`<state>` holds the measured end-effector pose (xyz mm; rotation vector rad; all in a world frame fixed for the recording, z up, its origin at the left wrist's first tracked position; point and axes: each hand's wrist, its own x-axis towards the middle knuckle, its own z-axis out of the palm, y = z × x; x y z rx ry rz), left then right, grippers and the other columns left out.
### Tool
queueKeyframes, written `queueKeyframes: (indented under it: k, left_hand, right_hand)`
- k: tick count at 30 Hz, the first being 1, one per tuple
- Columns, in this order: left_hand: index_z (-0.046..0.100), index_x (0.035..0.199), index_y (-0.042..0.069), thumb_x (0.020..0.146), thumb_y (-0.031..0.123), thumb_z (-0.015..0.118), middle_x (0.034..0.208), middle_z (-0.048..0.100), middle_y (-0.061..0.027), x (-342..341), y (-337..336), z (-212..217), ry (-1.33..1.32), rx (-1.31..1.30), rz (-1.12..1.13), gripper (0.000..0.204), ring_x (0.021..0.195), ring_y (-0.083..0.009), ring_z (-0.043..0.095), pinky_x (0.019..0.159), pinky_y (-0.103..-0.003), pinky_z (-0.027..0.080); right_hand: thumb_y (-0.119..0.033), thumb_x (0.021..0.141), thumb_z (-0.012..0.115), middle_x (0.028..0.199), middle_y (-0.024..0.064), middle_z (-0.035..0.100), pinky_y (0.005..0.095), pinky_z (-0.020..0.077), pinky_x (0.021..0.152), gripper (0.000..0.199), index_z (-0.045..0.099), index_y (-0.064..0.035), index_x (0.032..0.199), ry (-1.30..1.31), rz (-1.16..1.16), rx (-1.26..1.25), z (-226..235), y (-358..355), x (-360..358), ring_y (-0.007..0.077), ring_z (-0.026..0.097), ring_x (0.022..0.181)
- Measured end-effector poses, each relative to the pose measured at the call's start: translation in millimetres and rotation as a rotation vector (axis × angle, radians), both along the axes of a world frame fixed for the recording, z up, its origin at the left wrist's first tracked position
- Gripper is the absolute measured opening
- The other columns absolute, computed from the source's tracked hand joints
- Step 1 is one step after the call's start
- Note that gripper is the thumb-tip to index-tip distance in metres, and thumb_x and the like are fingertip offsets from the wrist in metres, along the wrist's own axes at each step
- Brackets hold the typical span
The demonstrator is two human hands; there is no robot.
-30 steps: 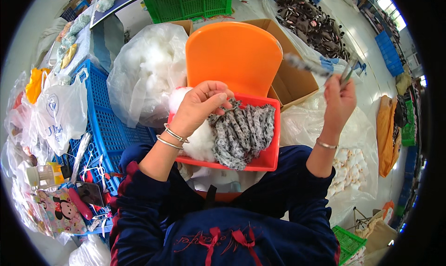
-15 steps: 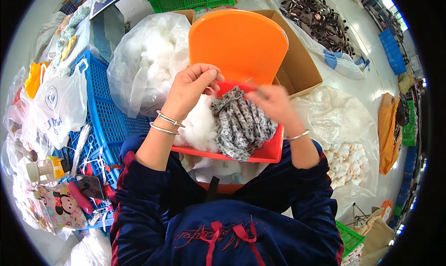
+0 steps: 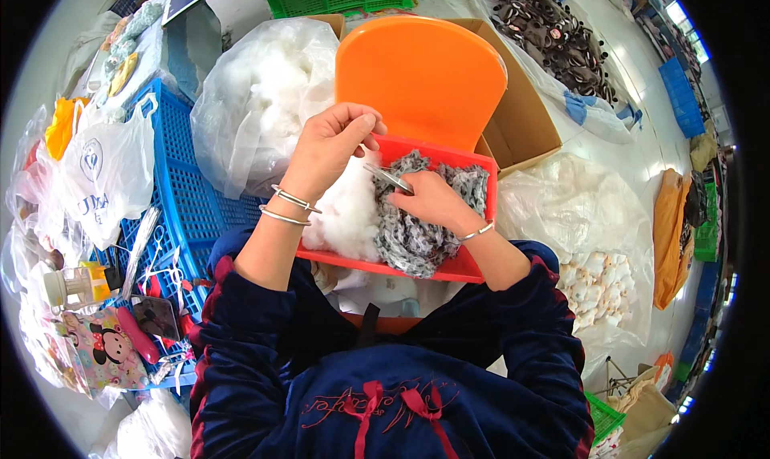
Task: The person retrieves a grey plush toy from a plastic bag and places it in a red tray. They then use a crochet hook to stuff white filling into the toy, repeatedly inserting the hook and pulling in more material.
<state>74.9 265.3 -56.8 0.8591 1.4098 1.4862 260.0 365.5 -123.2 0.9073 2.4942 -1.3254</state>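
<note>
A red tray (image 3: 478,164) rests across my lap, with white fluffy stuffing (image 3: 343,218) at its left and grey-and-black mottled fuzzy pieces (image 3: 419,242) heaped at its right. Over the stuffing I hold my left hand (image 3: 330,145) raised, thumb and fingers pinched together; whatever may be between them is too small to make out. My right hand (image 3: 437,198) reaches down into the fuzzy pieces. A slim silver metal tool (image 3: 387,177) is gripped in it, its end pointing left toward the stuffing; its exact kind does not show.
Beyond the tray stand an orange stool seat (image 3: 421,78) and a cardboard box (image 3: 525,110). A clear bag of stuffing (image 3: 269,98) is at far left, beside a blue crate (image 3: 172,154). To the right lies a plastic sheet with small white pieces (image 3: 601,287).
My right hand has come down from above the tray into the fuzzy pieces, and the heap is now spread wider. My left hand stays nearly where it was.
</note>
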Motion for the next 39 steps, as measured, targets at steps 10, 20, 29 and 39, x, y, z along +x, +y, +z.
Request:
queueKeyframes:
  k: [10,20,29,39]
  left_hand:
    - [0.065,0.099,0.002,0.095,0.016,0.059,0.091,0.069,-0.0021,2.1,2.0,-7.0,0.089,-0.009,-0.042,0.016,0.074,-0.0069,0.061,0.069,-0.022,0.048]
    - [0.049,0.139,0.006,0.080,0.017,0.078,0.126,0.058,-0.0094,32.5,-1.9,-16.1,0.193,-0.112,-0.568,0.066,0.108,-0.0174,0.058,0.088,-0.029,0.050]
    - [0.066,0.120,0.005,0.089,0.013,0.069,0.087,0.062,0.0021,50.6,0.3,-15.8,0.049,-0.041,-0.376,0.032,0.072,-0.0036,0.053,0.065,-0.020,0.044]
    - [0.064,0.082,0.004,0.093,0.016,0.063,0.072,0.061,0.0032,31.3,4.5,-17.8,0.065,-0.009,-0.044,0.016,0.064,-0.0040,0.053,0.061,-0.020,0.044]
  right_hand:
    - [-0.018,0.081,0.062,0.061,0.0081,0.056,0.0362,0.0450,0.059,0.018,0.066,-0.0004,0.082,0.123,-0.034,-0.096,16.7,25.9,28.2,0.0210,0.056,0.060]
    - [0.000,0.085,0.052,0.075,0.0018,0.064,0.0181,0.0320,0.041,0.032,0.066,-0.0023,0.113,0.248,-0.219,-0.683,78.1,26.1,43.5,0.0023,0.045,0.050]
    - [-0.015,0.095,0.061,0.083,0.0118,0.070,0.0171,0.0302,0.038,0.016,0.058,-0.0011,0.104,0.333,-0.217,-0.794,69.6,28.2,45.8,0.0030,0.043,0.045]
    - [-0.009,0.092,0.064,0.079,0.0104,0.069,0.0174,0.0325,0.041,0.016,0.057,0.0009,0.103,0.402,-0.233,-0.734,67.8,37.6,53.0,0.0023,0.043,0.046]
